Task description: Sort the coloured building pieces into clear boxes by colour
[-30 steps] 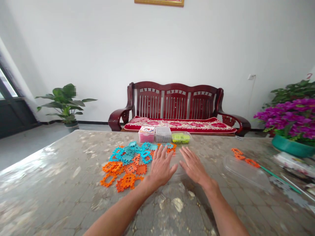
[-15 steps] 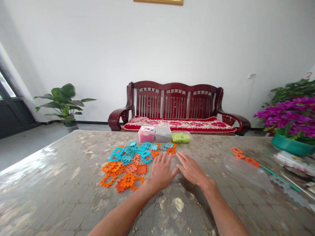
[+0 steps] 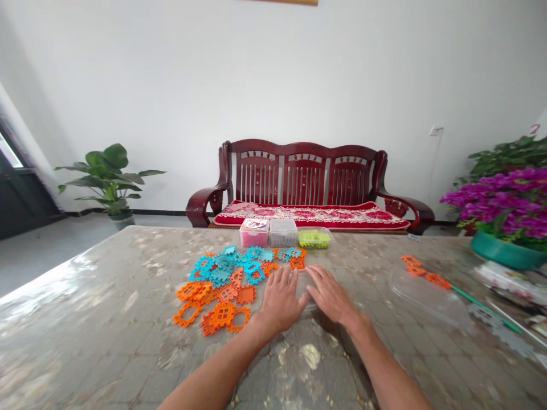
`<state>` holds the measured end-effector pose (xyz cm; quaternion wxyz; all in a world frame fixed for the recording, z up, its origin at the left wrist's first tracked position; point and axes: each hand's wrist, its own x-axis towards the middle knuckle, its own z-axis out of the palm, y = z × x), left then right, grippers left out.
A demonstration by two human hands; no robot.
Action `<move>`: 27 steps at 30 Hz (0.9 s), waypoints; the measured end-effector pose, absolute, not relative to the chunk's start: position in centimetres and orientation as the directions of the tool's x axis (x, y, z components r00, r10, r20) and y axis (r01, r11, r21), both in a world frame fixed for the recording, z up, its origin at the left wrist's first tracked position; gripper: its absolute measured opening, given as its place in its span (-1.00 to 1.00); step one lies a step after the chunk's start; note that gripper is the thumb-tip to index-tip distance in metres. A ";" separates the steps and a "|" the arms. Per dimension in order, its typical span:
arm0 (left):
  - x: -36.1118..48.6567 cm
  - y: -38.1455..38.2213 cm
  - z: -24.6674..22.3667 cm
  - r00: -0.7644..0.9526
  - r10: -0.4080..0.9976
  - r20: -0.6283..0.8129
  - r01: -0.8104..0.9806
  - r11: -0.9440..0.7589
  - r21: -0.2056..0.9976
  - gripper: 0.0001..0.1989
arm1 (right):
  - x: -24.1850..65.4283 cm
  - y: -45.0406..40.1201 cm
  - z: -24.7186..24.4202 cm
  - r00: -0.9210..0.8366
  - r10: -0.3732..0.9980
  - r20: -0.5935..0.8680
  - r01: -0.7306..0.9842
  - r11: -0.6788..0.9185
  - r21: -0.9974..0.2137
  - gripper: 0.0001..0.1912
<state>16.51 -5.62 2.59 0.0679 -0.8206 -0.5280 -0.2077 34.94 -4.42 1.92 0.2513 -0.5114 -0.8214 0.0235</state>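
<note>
My left hand [image 3: 282, 299] lies palm down over the table, fingers stretched forward and thumb pointing right. Close beside it, my right hand [image 3: 330, 293] is stretched out the same way, and the two thumbs nearly meet. Something clear [image 3: 305, 282] shows between and under them; its shape is mostly hidden by the hands. Just left of my left hand spread the orange notched plastic pieces [image 3: 223, 314], several with window-like cutouts. Behind those lies a heap of turquoise notched pieces [image 3: 222, 267].
Beyond the pieces stand a pink-filled box [image 3: 254, 233], a grey-filled box [image 3: 283, 233] and a tub of yellow-green pieces [image 3: 314, 238]. To the right lie a clear lid [image 3: 421, 302], linked orange pieces [image 3: 438, 281] on a green stick [image 3: 487, 310], and a flower pot [image 3: 508, 252].
Both hands stay almost where they were, with only a very slight shift. The camera view has tilted a little; the pieces and boxes have not moved.
</note>
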 end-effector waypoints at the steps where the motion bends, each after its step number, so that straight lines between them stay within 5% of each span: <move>1: 16.5 -5.6 2.6 0.354 0.839 0.414 0.894 -0.433 0.114 -0.41 | 35.0 -4.3 1.8 -0.342 0.856 0.387 0.816 0.475 -0.329 -0.48; 4: 16.3 -5.3 2.6 0.358 0.846 0.395 0.880 -0.447 0.158 -0.41 | 35.7 -3.6 1.5 -0.336 0.878 0.341 0.752 0.468 -0.464 -0.47; 7: 15.4 -4.6 2.2 0.347 0.857 0.382 0.818 -0.475 0.324 -0.47 | 36.6 -3.4 2.1 -0.336 0.886 0.320 0.699 0.462 -0.545 -0.43; 12: 13.3 -3.2 0.7 -0.002 0.909 0.416 0.582 -0.337 0.740 -0.54 | 36.1 -5.7 5.1 -0.424 0.807 0.410 0.725 0.574 -0.380 -0.54; 18: 11.8 -2.9 -0.3 -0.097 0.897 0.430 0.545 -0.314 0.778 -0.57 | 33.7 -8.7 5.3 -0.501 0.769 0.397 0.783 0.598 -0.170 -0.84; 27: 10.9 -2.7 -1.0 -0.059 0.870 0.489 0.578 -0.369 0.728 -0.57 | 37.1 -8.4 7.4 -0.367 0.754 0.545 0.907 0.420 0.030 -0.83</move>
